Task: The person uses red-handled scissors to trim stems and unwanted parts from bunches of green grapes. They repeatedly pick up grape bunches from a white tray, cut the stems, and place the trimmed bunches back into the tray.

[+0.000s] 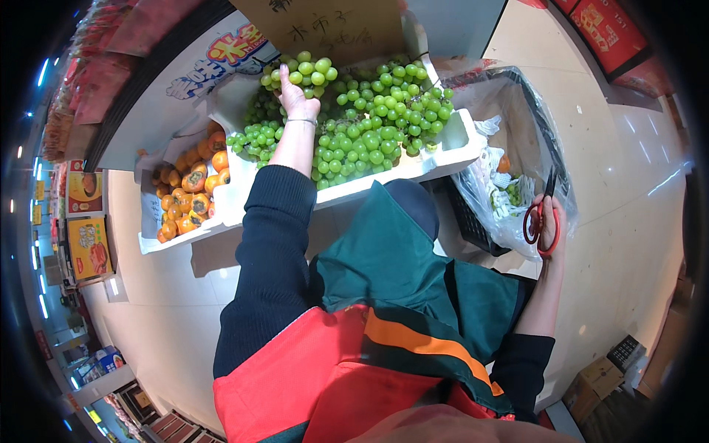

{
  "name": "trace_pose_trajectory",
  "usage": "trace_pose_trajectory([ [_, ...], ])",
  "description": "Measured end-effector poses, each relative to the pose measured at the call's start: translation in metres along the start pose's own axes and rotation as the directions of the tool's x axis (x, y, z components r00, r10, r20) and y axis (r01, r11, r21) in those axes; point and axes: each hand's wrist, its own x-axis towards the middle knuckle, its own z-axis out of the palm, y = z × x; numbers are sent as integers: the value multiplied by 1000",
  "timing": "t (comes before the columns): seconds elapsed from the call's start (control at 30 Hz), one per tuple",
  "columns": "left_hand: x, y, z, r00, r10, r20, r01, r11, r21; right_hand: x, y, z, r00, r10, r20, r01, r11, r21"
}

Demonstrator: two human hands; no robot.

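Note:
My left hand (298, 102) reaches over a white foam box (452, 148) and grips a bunch of green grapes (314, 72) at the box's far side. More green grapes (362, 148) fill the box below and to the right of it. At the right, my right hand (550, 230) holds scissors (533, 224) with red handles, the dark blades pointing away from me. The scissors are above the near rim of a plastic-lined crate (476, 230); whether the blades are parted is hard to make out.
Orange persimmons (193, 193) lie in another white box to the left. Inside the lined crate are white foam netting (495, 159) and some loose grapes. A brown cardboard sheet (332, 29) stands behind the grapes. Cardboard boxes (594, 380) sit at the lower right.

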Motion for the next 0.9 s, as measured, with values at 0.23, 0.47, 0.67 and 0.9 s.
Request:
trace_pose_trajectory([
  [0.23, 11, 23, 0, 980, -167, 108, 169, 986, -9, 0, 1, -6, 1000, 6, -2, -6, 999, -46],
  [0.47, -43, 130, -42, 914, -280, 292, 207, 944, 257, 0, -2, -5, 999, -20, 37, 22, 998, -58],
  [0.67, -75, 185, -108, 903, -363, 229, 257, 884, 390, 2, -4, 7, 998, -42, 47, 45, 997, -67],
  [0.9, -79, 218, -140, 948, -183, 261, 33, 871, 489, 10, -4, 61, 983, -163, 83, 158, 986, 59],
])
